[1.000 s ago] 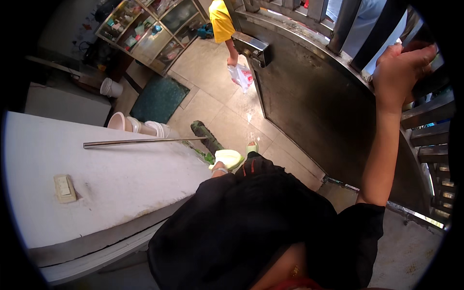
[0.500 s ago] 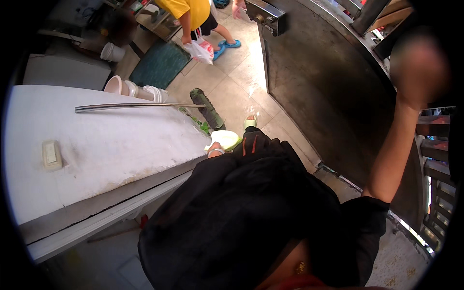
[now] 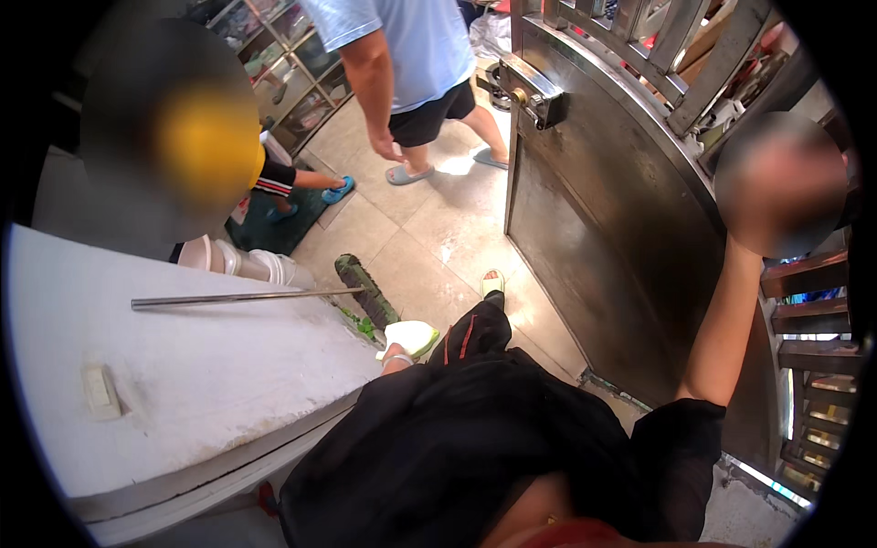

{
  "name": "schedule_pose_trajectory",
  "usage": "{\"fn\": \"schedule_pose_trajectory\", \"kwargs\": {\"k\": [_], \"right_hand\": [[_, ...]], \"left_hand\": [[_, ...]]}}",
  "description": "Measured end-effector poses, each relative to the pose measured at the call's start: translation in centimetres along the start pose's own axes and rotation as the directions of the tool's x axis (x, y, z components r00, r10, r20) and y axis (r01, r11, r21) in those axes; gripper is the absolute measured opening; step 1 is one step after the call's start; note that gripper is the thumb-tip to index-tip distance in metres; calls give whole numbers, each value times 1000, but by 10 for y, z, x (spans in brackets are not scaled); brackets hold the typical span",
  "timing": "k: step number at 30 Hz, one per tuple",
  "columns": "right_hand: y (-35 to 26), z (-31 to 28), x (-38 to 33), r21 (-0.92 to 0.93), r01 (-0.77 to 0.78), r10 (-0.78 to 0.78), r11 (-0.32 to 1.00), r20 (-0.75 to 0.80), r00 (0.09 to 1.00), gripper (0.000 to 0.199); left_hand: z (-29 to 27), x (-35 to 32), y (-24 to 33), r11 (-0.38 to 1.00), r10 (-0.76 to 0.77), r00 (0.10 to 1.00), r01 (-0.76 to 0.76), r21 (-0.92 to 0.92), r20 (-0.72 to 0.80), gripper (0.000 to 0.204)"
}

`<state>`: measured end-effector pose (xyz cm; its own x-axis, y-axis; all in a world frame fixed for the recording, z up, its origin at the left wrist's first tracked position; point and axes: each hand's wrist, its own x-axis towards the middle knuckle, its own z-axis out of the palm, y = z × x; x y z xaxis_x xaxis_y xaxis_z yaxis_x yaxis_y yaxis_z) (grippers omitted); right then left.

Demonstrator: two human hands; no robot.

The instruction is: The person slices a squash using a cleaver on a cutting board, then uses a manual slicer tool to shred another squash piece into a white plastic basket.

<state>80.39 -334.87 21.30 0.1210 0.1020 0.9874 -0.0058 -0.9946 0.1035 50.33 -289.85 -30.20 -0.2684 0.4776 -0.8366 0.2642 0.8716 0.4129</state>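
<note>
At the lower middle, by the end of the white wall, my left hand [image 3: 394, 351] wears a silvery bangle at the wrist. It is closed on a pale yellow-green bundle [image 3: 413, 337], whose kind I cannot make out; the bundle hides most of the fingers. My right arm stretches up along the brown metal door [image 3: 630, 215]. My right hand [image 3: 782, 187] is beside the door's upper bars, blurred, so neither its fingers nor any hold shows. A push broom [image 3: 364, 290] with a green-black head and metal handle leans against the white wall [image 3: 228, 365].
A person in a light blue shirt [image 3: 402, 55] stands ahead on the tiled floor [image 3: 411, 228]. Another person in yellow [image 3: 206, 146] is at the left, partly blurred. Pale buckets [image 3: 242, 260] stand behind the wall. A lock box [image 3: 533, 91] is on the door's far edge.
The person in blue has come into view. The person in yellow now appears farther left. My view has shifted, and my foot shows farther forward. The bundle stays in my left hand.
</note>
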Motion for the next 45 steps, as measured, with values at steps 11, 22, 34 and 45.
{"fn": "schedule_pose_trajectory", "kwargs": {"k": [11, 22, 34, 45], "right_hand": [[151, 104, -23, -314, -68, 95, 947, 71, 993, 72], [377, 130, -44, -627, -353, 553, 694, 150, 820, 73], [502, 119, -52, -889, -348, 509, 297, -161, 845, 71], [292, 257, -236, -338, -235, 367, 911, 405, 838, 51]], "left_hand": [[164, -32, 14, 997, -50, 997, 47, -54, -55, 39], [276, -47, 67, 982, -111, 993, 105, -159, -29, 42], [265, -73, 60, 955, -145, 982, 170, -242, 121, 50], [254, -98, 106, 902, -95, 991, 47, -429, -92, 54]]}}
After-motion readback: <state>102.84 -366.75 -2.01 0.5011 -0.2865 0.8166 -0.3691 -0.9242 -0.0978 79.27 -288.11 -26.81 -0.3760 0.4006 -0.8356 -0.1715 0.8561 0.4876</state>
